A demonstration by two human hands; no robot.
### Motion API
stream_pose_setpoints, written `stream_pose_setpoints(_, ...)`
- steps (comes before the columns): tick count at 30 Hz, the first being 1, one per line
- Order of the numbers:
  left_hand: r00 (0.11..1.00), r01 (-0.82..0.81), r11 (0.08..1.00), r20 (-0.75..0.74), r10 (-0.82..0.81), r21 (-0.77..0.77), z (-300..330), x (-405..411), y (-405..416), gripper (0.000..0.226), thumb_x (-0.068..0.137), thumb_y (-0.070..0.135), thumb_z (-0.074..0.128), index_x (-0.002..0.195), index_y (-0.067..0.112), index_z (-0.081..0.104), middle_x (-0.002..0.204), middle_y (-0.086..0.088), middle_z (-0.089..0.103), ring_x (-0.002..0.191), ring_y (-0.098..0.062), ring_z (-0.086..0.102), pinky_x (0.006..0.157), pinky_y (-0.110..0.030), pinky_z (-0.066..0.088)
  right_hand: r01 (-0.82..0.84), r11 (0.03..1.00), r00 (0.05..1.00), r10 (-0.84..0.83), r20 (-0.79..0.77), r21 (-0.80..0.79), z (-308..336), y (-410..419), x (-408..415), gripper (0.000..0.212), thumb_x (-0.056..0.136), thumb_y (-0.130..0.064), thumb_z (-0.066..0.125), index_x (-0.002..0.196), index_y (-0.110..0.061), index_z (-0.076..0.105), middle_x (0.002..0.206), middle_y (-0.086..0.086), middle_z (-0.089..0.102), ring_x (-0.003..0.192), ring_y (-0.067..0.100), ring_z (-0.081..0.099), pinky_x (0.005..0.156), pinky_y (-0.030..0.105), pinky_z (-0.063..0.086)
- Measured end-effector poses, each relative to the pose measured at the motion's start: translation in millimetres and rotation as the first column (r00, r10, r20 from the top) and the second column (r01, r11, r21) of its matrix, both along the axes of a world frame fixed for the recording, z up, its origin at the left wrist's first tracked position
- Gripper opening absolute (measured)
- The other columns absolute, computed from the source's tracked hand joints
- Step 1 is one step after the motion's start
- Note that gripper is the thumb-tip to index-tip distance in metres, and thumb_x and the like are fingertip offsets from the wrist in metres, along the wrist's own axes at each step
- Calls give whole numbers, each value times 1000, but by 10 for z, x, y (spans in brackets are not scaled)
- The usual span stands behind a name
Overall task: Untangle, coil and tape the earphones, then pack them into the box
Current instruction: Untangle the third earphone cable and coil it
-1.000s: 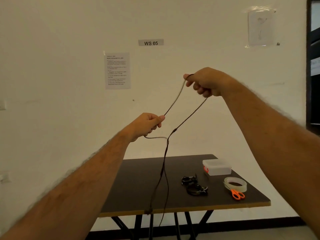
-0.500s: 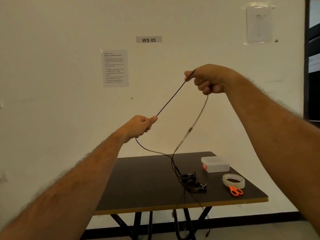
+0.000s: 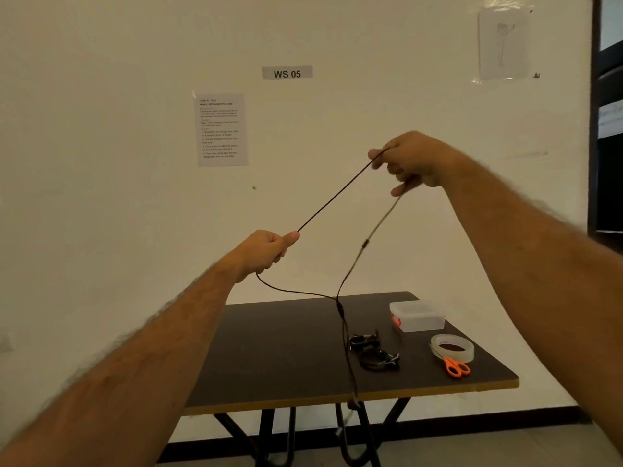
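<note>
Matt dark table (image 3: 269, 348), translucent plastic box (image 3: 417, 316), glossy tape (image 3: 453, 347)

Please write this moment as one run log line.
left hand: pinches earphone cable | right hand: pinches cable, raised | cable: taut between hands, rest hanging | box: closed on table

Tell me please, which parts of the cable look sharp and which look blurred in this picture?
Head view: the taut stretch of earphone cable between left hand and right hand is sharp; the strand hanging below the right hand is motion-blurred; lighting is dim and warm.
</note>
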State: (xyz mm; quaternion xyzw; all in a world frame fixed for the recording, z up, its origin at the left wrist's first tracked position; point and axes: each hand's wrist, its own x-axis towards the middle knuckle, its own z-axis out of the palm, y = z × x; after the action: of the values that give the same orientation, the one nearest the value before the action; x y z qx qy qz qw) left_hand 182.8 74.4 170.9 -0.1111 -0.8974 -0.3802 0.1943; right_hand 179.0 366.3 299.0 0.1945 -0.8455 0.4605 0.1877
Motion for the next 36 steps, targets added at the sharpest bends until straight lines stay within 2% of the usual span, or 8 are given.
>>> stream_pose_setpoints(2, 1000, -5, 1000, 4, 5, -6, -12, -13, -27, 54, 95, 57, 48, 63, 14, 44, 61, 0, 42, 53, -12, 31, 49, -22, 32, -64, 995, 995, 57, 85, 81, -11, 22, -12, 31, 92, -30, 67, 103, -2, 68, 52, -7, 42, 48, 11, 27, 43, 22, 34)
stream_pose_setpoints(5, 1000, -26, 1000, 8, 27, -5, -60, -41, -96, 55, 94, 59, 49, 62, 14, 43, 61, 0, 43, 53, -12, 31, 51, -22, 33, 332, 831, 925, -195, -327, 445, -13, 58, -55, 35, 79, -40, 79, 89, -8, 72, 69, 0, 56, 62, 17, 51, 54, 24, 35)
stream_pose_setpoints(8, 999, -37, 999, 19, 37, 4, -117, -54, -132, 55, 93, 59, 50, 61, 15, 42, 59, 2, 41, 52, -12, 31, 52, -22, 33, 651, 699, 672, -351, -652, 295, -52, 58, -32, 33, 84, -49, 71, 84, -16, 69, 81, 1, 64, 82, 24, 59, 67, 30, 41)
stream_pose_setpoints(14, 997, -43, 999, 55, 45, -32, -185, -74, -138, 57, 93, 62, 47, 60, 16, 43, 57, 3, 41, 51, -12, 30, 52, -22, 31, -64, 959, 979, 114, 168, -277, -3, 104, -40, 41, 94, -51, 57, 91, -11, 64, 54, -6, 35, 39, 8, 28, 64, 35, 56)
stream_pose_setpoints(19, 993, -63, 998, 98, 64, -15, -280, -111, -186, 57, 94, 62, 45, 60, 17, 44, 58, 4, 40, 50, -11, 28, 49, -22, 28, 246, 969, 872, -216, -439, 11, -3, 114, -159, 48, 78, -54, 76, 77, -7, 67, 59, 0, 48, 55, 14, 44, 60, 27, 39)
stream_pose_setpoints(23, 993, -49, 998, 103, 52, -30, -323, -124, -162, 56, 96, 61, 43, 63, 16, 45, 60, 3, 41, 52, -11, 28, 48, -21, 28, 260, 942, 848, -118, -516, 212, 27, 89, -102, 30, 75, -38, 83, 81, -11, 71, 64, -6, 52, 59, 8, 46, 57, 24, 37)
stream_pose_setpoints(29, 996, 38, 987, 74, -50, 156, -192, -67, -25, 48, 101, 54, 38, 74, 16, 50, 58, 7, 38, 51, -9, 26, 46, -21, 23, -3, 896, 1000, 11, -15, 443, -62, 39, -42, 20, 83, -15, 77, 100, -7, 72, 66, 5, 57, 49, 12, 48, 51, 27, 51)
stream_pose_setpoints(36, 973, 231, 952, -43, -227, 199, 152, 66, 469, 39, 105, 44, 37, 84, 16, 55, 56, 9, 36, 49, -8, 26, 45, -21, 22, -327, 737, 893, 37, 448, 592, -361, -95, -77, 62, 81, -20, 77, 136, -21, 49, 112, 7, 71, 96, 21, 69, 105, 52, 45)
